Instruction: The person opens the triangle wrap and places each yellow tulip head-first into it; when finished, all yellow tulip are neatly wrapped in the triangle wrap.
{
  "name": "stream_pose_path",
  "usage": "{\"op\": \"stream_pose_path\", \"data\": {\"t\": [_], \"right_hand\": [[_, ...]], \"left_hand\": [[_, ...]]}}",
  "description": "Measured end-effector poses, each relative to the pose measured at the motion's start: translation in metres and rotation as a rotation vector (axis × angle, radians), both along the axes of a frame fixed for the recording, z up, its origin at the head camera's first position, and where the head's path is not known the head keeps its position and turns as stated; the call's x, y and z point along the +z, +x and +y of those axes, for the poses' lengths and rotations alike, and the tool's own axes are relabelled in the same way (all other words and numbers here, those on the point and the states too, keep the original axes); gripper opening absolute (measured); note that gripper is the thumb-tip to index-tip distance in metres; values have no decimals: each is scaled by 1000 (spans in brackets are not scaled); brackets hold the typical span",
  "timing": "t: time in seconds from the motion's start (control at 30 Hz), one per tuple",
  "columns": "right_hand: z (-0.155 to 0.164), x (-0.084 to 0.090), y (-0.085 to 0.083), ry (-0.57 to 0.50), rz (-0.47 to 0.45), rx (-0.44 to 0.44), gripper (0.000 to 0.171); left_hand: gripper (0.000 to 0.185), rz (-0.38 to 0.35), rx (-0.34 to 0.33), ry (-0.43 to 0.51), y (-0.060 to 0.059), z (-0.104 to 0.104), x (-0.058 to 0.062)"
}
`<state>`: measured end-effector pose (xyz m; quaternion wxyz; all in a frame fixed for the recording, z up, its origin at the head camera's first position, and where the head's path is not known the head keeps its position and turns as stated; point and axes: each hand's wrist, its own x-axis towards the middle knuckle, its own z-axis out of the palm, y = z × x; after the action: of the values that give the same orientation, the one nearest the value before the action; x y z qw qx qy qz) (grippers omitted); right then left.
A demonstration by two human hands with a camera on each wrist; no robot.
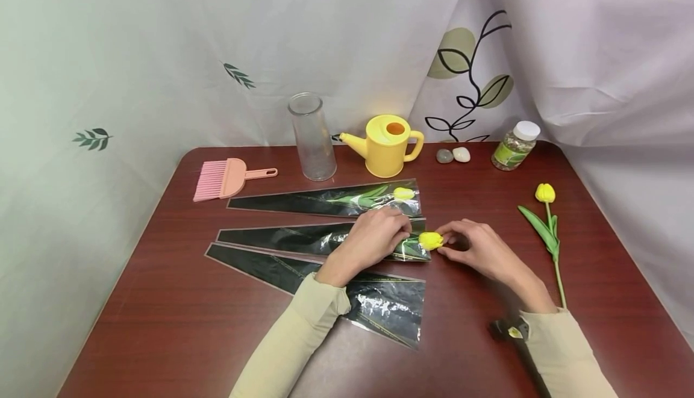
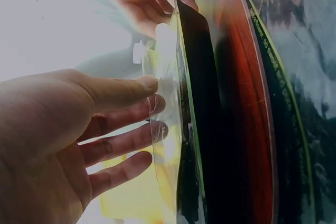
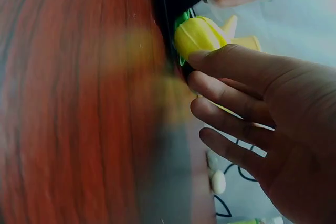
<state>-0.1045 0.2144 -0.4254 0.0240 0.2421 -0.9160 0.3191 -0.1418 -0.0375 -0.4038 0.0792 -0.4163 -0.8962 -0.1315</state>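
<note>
A yellow tulip [image 1: 431, 241] lies mostly inside the middle flower sleeve [image 1: 293, 238], which is clear in front and black behind. Its bloom sticks out at the sleeve's wide right end. With thumb and forefinger, my right hand [image 1: 482, 250] pinches the bloom's tip; in the right wrist view the thumb rests on the yellow petals. My left hand [image 1: 374, 235] pinches the clear film of the sleeve near its opening, as the left wrist view shows. Behind lies another sleeve [image 1: 282, 200] with a tulip [image 1: 403, 193] in it. In front, a third sleeve [image 1: 387, 301] lies flat, partly under my left forearm.
A loose tulip [image 1: 544, 193] lies at the right. Along the back stand a glass vase [image 1: 314, 139], a yellow watering can [image 1: 384, 151], two pebbles [image 1: 461, 155] and a lidded jar [image 1: 515, 146]. A pink brush [image 1: 230, 178] lies at the back left.
</note>
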Motion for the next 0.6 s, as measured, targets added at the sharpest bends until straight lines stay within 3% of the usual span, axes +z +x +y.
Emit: {"op": "stream_pose_path", "data": {"t": [0.3,0.6], "right_hand": [[-18,-8,-6,-102,-78,36,26],[-25,-9,-7,-120,-79,33,25]], "left_hand": [[7,-7,7,20,0,-1,2],[8,-1,11,-5,1,-1,3]]}}
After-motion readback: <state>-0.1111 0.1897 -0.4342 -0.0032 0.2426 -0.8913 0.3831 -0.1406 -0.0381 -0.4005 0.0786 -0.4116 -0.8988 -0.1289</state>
